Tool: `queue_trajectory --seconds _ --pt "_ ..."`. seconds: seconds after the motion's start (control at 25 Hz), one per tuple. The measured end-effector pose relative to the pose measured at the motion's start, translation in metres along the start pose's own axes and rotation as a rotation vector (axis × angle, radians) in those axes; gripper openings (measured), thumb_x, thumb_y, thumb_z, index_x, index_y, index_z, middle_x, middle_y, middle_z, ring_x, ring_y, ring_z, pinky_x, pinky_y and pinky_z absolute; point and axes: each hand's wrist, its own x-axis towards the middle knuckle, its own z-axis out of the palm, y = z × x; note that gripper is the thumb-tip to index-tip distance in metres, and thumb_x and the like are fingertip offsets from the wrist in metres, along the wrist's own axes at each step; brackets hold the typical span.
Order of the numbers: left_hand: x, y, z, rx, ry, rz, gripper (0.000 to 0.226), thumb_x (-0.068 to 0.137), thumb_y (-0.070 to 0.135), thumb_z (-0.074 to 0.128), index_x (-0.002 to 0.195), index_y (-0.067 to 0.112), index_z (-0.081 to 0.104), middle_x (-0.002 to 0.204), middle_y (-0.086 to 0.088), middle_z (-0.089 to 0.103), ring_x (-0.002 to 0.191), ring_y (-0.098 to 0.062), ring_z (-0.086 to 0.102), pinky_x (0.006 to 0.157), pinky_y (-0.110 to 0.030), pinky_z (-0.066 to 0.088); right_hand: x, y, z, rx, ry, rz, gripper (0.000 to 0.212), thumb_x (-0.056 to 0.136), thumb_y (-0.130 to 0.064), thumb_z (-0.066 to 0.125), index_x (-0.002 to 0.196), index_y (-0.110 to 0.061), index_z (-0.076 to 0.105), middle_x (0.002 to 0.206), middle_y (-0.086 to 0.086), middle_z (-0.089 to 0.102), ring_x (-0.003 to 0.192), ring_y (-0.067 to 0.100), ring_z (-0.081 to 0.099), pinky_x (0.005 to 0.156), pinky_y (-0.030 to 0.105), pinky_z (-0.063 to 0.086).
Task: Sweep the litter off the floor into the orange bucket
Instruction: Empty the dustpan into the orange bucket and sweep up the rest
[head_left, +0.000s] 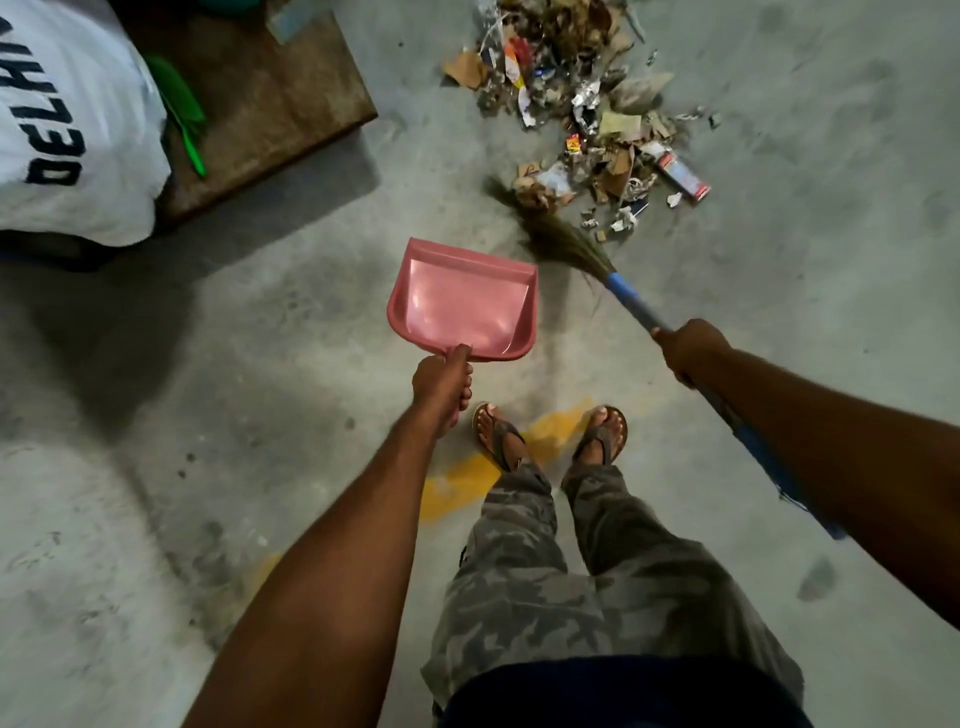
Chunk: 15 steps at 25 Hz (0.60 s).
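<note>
Concrete floor (779, 364), litter (587, 104), dustpan (462, 301), broom (623, 294)

A: Tools shown?
B: 1 pink plastic dustpan (462, 301); 1 grass-bristled broom with a blue handle (561, 244).
A: Remainder?
B: 1 heap of paper and cardboard litter (587, 104); 2 hands, left hand (441, 384) and right hand (691, 351); 2 brown sandals (506, 441); 1 white printed sack (67, 130).

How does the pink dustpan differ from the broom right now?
The dustpan is pink moulded plastic; the broom has brown grass bristles on a blue handle. The dustpan is in the left hand, the broom in the right hand. The dustpan is empty and apart from the litter; the broom's bristles reach the pile's near edge. Both are gripped by their handles and point towards the litter.
</note>
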Motion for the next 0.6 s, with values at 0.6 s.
queue_trajectory --seconds 0.6 --pt "-0.039 0.028 0.097 0.150 -0.035 0.038 0.031 0.094 0.034 0.061 0.073 0.011 0.062 0.059 -0.003 0.056 0.039 -0.013 0.045 0.042 -0.022 0.037 -0.013 0.113 -0.036 0.135 -0.063 0.056 0.047 0.099 -0.043 0.058 0.095 0.004 0.063 0.068 0.016 0.061 0.045 0.025 0.054 0.046 0.028 0.043"
